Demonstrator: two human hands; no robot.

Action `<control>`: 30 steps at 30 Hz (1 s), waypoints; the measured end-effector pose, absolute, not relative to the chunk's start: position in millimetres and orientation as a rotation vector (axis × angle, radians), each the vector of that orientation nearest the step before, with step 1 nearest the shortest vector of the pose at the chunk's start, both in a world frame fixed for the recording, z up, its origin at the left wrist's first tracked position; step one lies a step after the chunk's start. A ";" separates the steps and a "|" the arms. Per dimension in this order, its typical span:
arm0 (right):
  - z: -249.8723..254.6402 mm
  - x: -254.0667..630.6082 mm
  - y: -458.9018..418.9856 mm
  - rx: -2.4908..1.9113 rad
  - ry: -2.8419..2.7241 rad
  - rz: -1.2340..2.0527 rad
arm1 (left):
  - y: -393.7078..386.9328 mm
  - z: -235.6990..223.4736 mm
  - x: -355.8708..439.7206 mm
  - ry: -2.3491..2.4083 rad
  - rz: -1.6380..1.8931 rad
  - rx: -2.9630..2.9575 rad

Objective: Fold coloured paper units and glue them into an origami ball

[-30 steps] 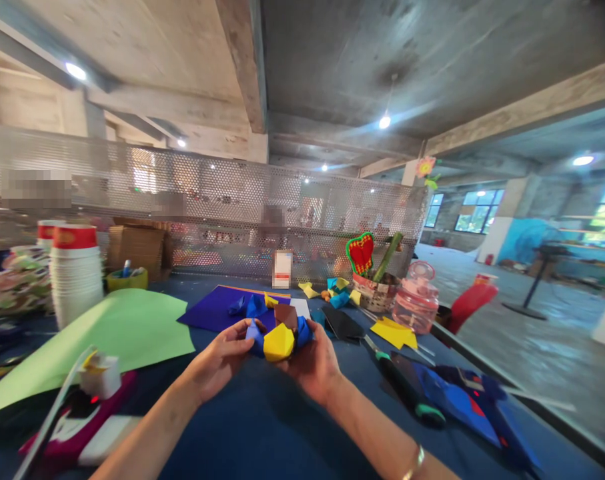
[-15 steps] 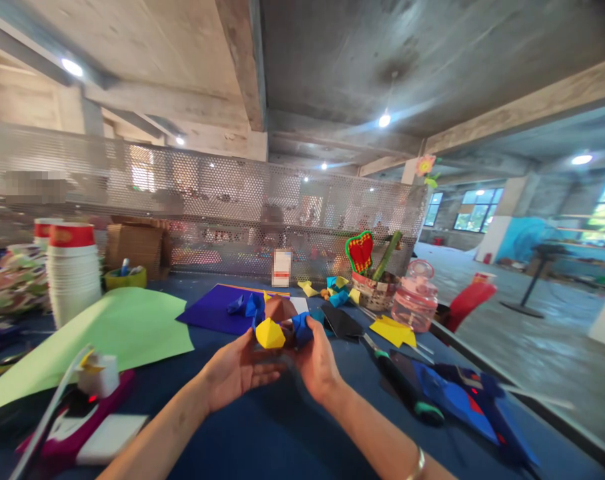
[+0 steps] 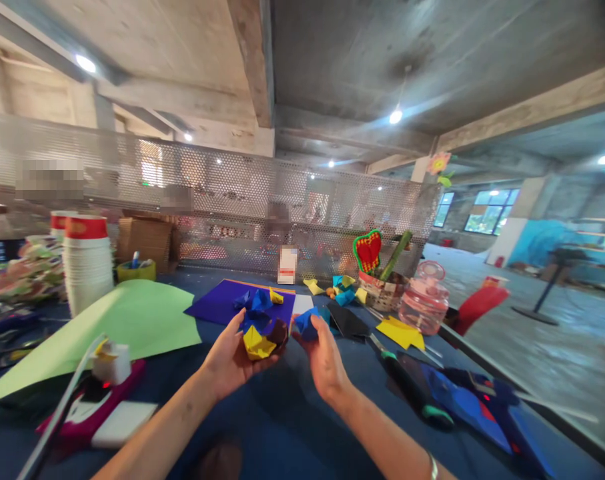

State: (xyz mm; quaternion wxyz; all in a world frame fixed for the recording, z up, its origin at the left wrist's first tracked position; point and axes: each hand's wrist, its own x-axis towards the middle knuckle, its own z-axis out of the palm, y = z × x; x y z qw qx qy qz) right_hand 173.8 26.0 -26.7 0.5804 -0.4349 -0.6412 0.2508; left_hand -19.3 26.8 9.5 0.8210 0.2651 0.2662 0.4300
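Paper folded in yellow (image 3: 259,343) sat in the left hand (image 3: 232,357) in the head view, held above the dark blue counter (image 3: 282,427), with brown folded paper (image 3: 279,332) close against its right side. The left hand was cupped, its fingers curled beneath the paper and its thumb raised at the far left edge. Just to the right, the right hand (image 3: 328,365) pinched blue folded paper (image 3: 306,324), its thumb on the near side; the fingers behind were mostly hidden. Whether the two hands' papers were joined, I could not tell. Beyond them, a purple sheet (image 3: 215,305) lay with small blue folds (image 3: 259,300) and a yellow fold (image 3: 276,295) on it. A pale green sheet (image 3: 137,320) spread to the left, near a stack of paper cups (image 3: 87,267). On the right lay a black sheet (image 3: 349,321), yellow paper (image 3: 401,332), a tool with a black and green handle (image 3: 416,392) and a blue glue gun (image 3: 498,400). A woven basket (image 3: 379,293) stood beside a pink transparent bottle (image 3: 425,307), before a perforated panel (image 3: 222,180).
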 end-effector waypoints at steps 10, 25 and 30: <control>2.2 183.1 20.6 -1.711 -1.720 0.350 | 34.5 14.7 -34.2 0.526 1.096 0.541; 3.0 156.7 -4.0 -1.211 -1.893 0.316 | 26.3 20.7 -24.9 0.553 1.016 0.629; 4.0 154.6 -6.3 -1.151 -1.973 0.371 | 23.6 22.1 -22.4 0.558 1.001 0.636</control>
